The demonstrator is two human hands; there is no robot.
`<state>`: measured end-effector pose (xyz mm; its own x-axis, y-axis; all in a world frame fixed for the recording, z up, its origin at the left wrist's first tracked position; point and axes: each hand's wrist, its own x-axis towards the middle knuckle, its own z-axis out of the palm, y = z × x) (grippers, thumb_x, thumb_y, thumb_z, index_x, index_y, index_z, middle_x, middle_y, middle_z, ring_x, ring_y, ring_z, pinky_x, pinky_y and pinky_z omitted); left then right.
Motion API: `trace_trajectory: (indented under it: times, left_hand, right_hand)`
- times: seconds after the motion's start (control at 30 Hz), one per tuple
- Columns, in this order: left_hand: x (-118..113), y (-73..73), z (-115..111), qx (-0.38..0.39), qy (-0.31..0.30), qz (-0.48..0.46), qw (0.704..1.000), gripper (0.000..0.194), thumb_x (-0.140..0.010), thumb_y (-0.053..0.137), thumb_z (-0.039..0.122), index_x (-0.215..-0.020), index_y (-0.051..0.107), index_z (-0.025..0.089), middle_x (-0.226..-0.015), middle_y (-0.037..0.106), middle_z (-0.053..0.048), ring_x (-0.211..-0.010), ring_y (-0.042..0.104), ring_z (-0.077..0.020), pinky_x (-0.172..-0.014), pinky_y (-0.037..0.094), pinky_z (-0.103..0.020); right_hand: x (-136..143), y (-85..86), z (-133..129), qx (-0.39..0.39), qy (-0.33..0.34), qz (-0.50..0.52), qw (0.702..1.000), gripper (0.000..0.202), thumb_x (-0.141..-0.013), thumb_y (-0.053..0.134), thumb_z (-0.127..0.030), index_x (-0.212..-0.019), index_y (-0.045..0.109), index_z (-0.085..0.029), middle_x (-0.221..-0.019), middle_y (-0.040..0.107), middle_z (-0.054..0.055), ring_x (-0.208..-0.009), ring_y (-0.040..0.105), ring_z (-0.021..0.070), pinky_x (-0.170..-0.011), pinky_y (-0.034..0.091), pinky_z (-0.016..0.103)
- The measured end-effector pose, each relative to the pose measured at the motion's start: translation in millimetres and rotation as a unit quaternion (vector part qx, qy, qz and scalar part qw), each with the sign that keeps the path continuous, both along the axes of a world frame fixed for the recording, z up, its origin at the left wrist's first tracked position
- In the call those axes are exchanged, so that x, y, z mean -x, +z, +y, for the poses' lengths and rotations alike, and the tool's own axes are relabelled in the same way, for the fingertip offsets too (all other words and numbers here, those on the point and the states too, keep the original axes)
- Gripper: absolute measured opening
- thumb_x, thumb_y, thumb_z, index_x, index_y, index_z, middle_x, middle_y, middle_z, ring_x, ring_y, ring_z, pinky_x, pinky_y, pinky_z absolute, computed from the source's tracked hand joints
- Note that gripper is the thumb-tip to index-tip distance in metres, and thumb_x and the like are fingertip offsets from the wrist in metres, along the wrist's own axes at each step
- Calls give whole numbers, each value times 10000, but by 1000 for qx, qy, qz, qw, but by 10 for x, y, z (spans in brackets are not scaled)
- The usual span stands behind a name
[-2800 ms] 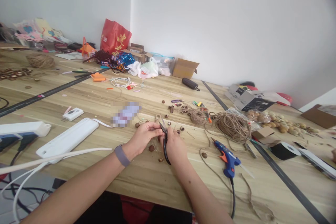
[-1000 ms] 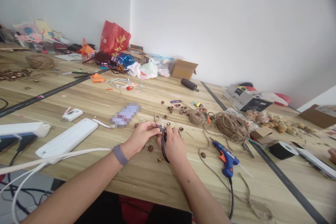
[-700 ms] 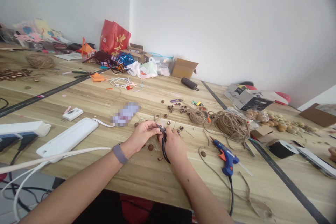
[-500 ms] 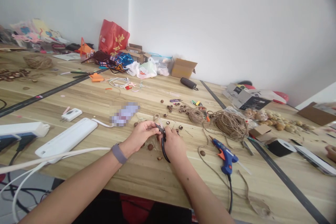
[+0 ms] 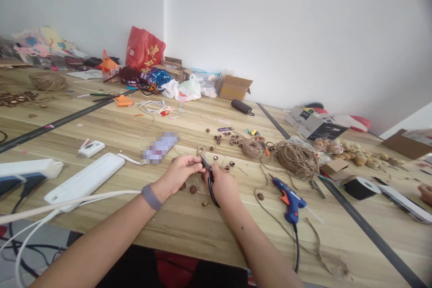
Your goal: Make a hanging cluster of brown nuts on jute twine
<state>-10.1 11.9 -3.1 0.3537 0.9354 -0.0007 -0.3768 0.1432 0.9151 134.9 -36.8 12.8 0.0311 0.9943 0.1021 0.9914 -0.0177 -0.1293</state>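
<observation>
In my right hand (image 5: 223, 185) is a pair of black-handled scissors (image 5: 212, 189), its blades pointing up and toward my other hand. My left hand (image 5: 182, 172) is pinched close against the blade tips; whatever it holds there is too small to make out. A loop of jute twine (image 5: 201, 150) shows just beyond the fingertips. Under and around both hands lie brown nut-like balls (image 5: 193, 189) and small dark half shells (image 5: 232, 164).
A blue glue gun (image 5: 289, 200) lies right of my hands, its cord running off the front edge. Behind it sits a large twine coil (image 5: 297, 159). Leftward are a white power strip (image 5: 86, 180) and a charger (image 5: 92, 148). Someone else's hand (image 5: 425, 193) shows at the far right.
The scissor blades have turned a little more upright and closer to the left fingertips. Both hands stay in nearly the same place.
</observation>
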Motion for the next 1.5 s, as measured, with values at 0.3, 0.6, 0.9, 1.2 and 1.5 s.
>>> trace_trajectory:
  times: [0.3,0.6,0.9,1.2,1.5]
  left_hand:
    - [-26,60,-10,55,-10,-87,995,345,-535,916,189,-825,740,126,-787,749,-44,-744,683,-150,-789,525,-270]
    - [-40,34,-33,45,-22,-79,996,276,-547,915,202,-691,692,122,-709,721,-33,-707,676,-148,-754,523,-263]
    - [-4,32,-17,3,-20,-28,999,285,-543,908,248,-735,733,133,-754,738,-38,-739,682,-165,-784,528,-291]
    - [42,27,2,-21,-28,16,999,260,-592,872,242,-788,734,142,-795,735,-43,-751,679,-171,-763,523,-287]
    - [31,-1,-4,-30,-26,18,999,228,-630,851,243,-785,723,135,-776,723,-38,-728,668,-159,-763,510,-282]
  right_hand:
    - [8,-9,-16,-79,-3,24,997,201,-923,569,-365,-1016,576,-187,-986,647,89,-859,672,211,-657,410,255]
    - [9,30,-26,-50,-1,15,999,215,-922,573,-362,-1049,574,-189,-1012,630,100,-892,664,227,-678,420,271]
    - [17,54,-58,-38,15,1,999,225,-905,580,-348,-1058,575,-183,-1024,632,114,-940,669,252,-698,434,283]
    - [67,53,-65,-21,11,5,1000,220,-912,578,-353,-1050,570,-182,-1012,650,109,-885,694,240,-663,437,275]
    - [56,50,-54,-11,-5,-10,1000,194,-975,484,-345,-1043,589,-197,-991,689,101,-839,716,225,-603,417,259]
